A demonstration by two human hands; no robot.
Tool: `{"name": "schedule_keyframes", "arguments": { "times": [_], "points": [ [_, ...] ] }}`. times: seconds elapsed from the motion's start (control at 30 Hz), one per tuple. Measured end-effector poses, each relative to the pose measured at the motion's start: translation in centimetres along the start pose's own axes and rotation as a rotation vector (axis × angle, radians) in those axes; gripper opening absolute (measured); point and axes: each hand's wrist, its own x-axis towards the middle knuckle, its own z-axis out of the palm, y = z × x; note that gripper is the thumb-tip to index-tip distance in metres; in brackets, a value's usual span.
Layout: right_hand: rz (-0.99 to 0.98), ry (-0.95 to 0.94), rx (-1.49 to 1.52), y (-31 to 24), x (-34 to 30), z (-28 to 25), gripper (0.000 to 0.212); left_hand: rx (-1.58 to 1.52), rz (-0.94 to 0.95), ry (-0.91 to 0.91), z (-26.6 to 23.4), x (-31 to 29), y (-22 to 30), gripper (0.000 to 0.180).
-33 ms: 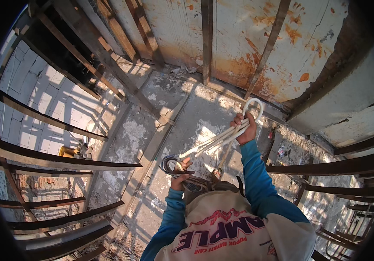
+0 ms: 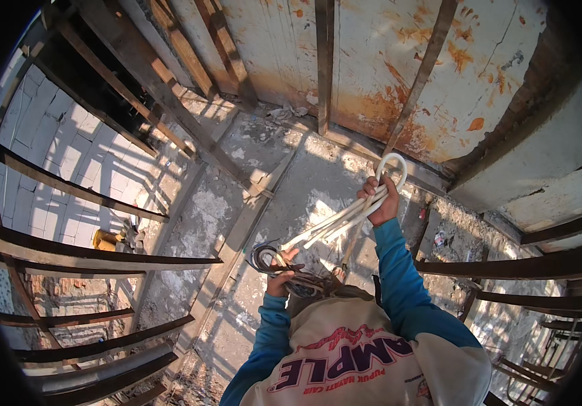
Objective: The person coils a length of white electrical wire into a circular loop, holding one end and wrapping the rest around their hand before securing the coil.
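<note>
My right hand (image 2: 383,201) is closed round several lengths of thick white cable or tubing (image 2: 335,222), which cannot be told apart for certain. One length bends into a round loop above the fist, and the others slant down toward my left hand. My left hand (image 2: 281,274), lower and to the left, has its fingers curled round a coil of thin dark wire (image 2: 260,258). The lower ends of the white lengths meet this hand near its fingertips. More dark strands bunch beside its palm, close to my shirt front, partly hidden.
Wooden posts (image 2: 325,74) stand against a rust-stained pale wall (image 2: 372,54) ahead. Dark bars (image 2: 88,254) cross at the left, and more bars (image 2: 507,269) at the right. A yellow object (image 2: 105,239) lies far left. Below is a grey, patchy floor (image 2: 291,186).
Both hands keep their hold on the white lengths and the dark coil. The view has shifted very slightly.
</note>
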Motion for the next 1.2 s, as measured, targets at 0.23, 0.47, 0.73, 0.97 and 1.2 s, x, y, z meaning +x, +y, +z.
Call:
{"name": "schedule_keyframes", "arguments": {
  "times": [0.23,0.47,0.73,0.97,1.2],
  "points": [
    [0.491,0.061,-0.248,0.1,15.1,1.3,0.042,-0.173,-0.148,-0.093,-6.3,15.4,2.0,0.042],
    [0.612,0.201,-0.752,9.8,26.5,1.9,0.048,-0.119,-0.192,-0.139,-8.4,33.7,6.3,0.049],
    [0.952,0.168,-0.988,21.7,37.5,-8.4,0.027,-0.032,-0.255,-0.025,-14.0,48.0,12.0,0.045],
    [1.003,-0.37,-1.803,26.8,59.1,-1.2,0.052,-0.119,-0.155,0.489,-20.9,57.0,14.0,0.04],
    [1.136,-1.028,-1.869,38.3,69.6,6.7,0.088,-0.221,0.089,0.759,-22.5,67.3,21.2,0.038]
  ]
}}
